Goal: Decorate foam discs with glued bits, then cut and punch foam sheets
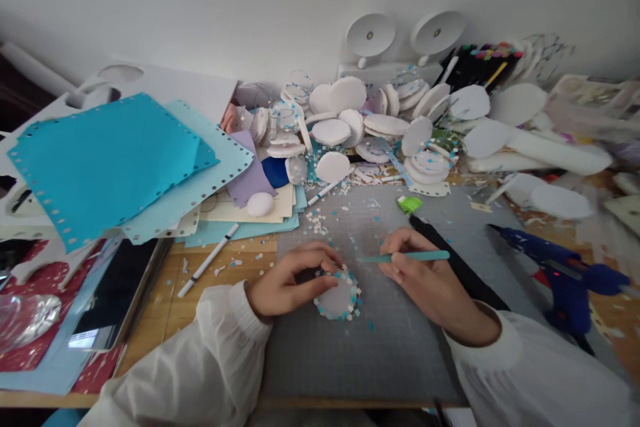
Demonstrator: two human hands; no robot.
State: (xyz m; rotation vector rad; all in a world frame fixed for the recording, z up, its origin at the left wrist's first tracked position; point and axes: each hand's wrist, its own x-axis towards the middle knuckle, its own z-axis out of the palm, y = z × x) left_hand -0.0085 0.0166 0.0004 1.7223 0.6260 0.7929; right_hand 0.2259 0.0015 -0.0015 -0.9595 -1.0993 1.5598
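My left hand (290, 280) curls its fingers around the rim of a white foam disc (340, 297) edged with blue and white confetti, holding it on the grey cutting mat (380, 353). A thin teal stick tool (405, 257) lies pinched in my right hand (425, 273), its tip pointing left toward the disc's upper edge. Both wrists wear white sleeves.
A heap of white foam discs (360, 123) fills the back of the desk. Blue punched sheets (115, 160) lie at the left, a blue glue gun (555, 267) at the right, a white pen (207, 260) on the wood, and a black strip (460, 267) under my right hand.
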